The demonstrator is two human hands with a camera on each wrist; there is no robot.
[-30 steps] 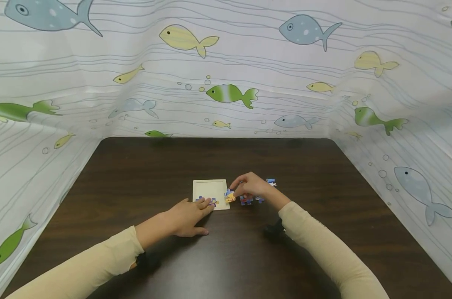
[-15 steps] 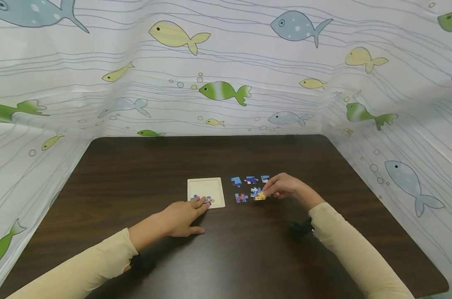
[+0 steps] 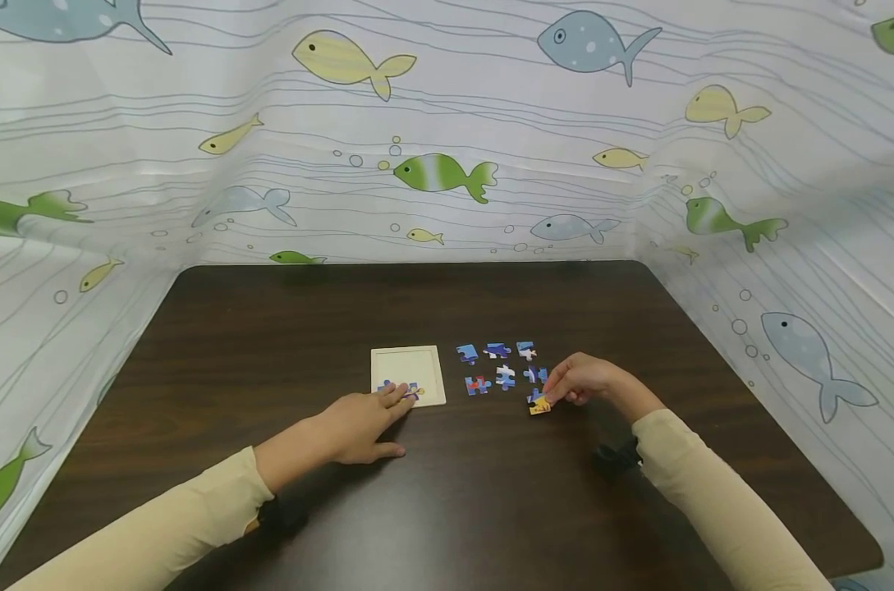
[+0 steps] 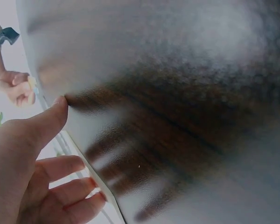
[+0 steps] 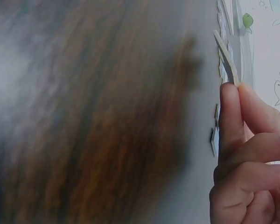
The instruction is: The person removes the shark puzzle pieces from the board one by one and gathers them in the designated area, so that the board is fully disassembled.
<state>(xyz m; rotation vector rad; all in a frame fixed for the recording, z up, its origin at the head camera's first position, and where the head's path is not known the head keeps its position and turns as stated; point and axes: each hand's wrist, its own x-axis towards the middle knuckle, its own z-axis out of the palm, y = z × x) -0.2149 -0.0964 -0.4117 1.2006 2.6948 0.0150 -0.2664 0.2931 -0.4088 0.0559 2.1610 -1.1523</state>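
Note:
My left hand (image 3: 358, 427) lies with extended fingers on the near part of a cream puzzle tray (image 3: 408, 351). Its fingertips touch the joined jigsaw pieces (image 3: 385, 385) along the tray's lower edge and partly cover them. To the right, my right hand (image 3: 589, 378) pinches a yellow and blue jigsaw piece (image 3: 539, 403) between thumb and index finger. In the right wrist view this piece (image 5: 227, 60) appears edge-on and tilted, beyond the fingertips. Whether it touches the table I cannot tell.
Several loose blue jigsaw pieces lie between tray and right hand, among them a blue piece (image 3: 467, 354), a piece with red (image 3: 478, 385) and a blue-white piece (image 3: 505, 377). A fish-printed curtain (image 3: 447, 217) borders the dark table (image 3: 447, 509) at back and sides.
My right hand has carried the yellow and blue piece from the tray's right edge rightward, past the loose pieces, then slightly nearer. My left hand stays on the tray. The head view has shifted a little.

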